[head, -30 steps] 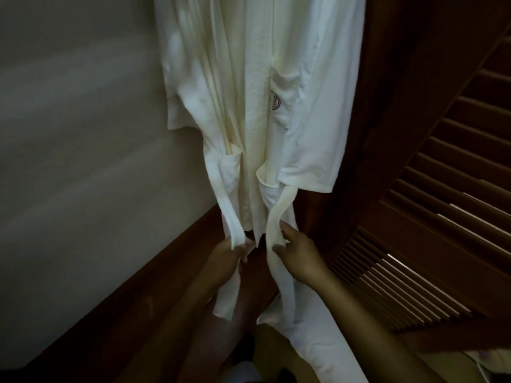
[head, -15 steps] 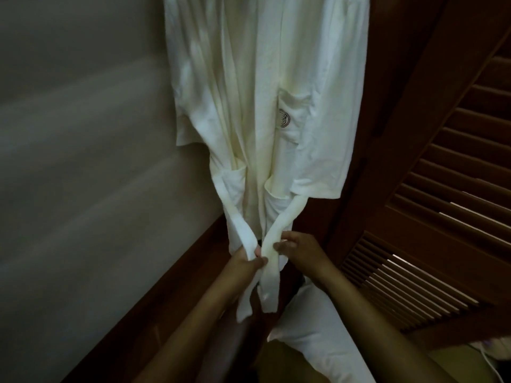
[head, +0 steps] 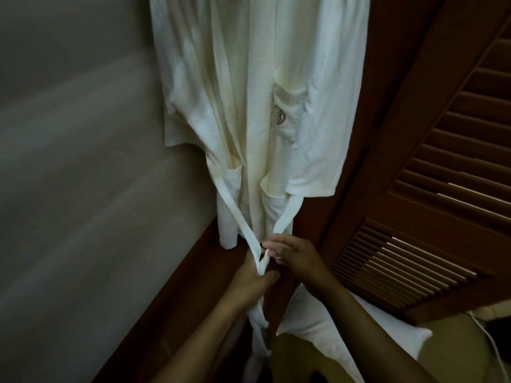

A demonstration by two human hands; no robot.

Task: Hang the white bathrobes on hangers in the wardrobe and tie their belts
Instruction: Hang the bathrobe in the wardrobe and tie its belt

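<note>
A white bathrobe [head: 257, 87] hangs in front of me inside the wardrobe, with a small round logo on its chest pocket; the hanger is out of view above. Its white belt [head: 235, 211] comes down from both sides and the two ends meet below the hem. My left hand [head: 249, 280] grips the crossed belt ends from below. My right hand [head: 293, 252] pinches the belt just above and to the right of it. The loose belt tails hang down under my left wrist.
A pale wall [head: 83, 189] stands to the left with a dark wooden skirting [head: 177, 299] below it. A brown louvred wardrobe door [head: 428, 189] stands open on the right. A white pillow [head: 331, 322] lies low behind my right forearm.
My two hands have come together, drawing the separate belt ends from apart into a crossing below the hem. The view has shifted closer to the robe.
</note>
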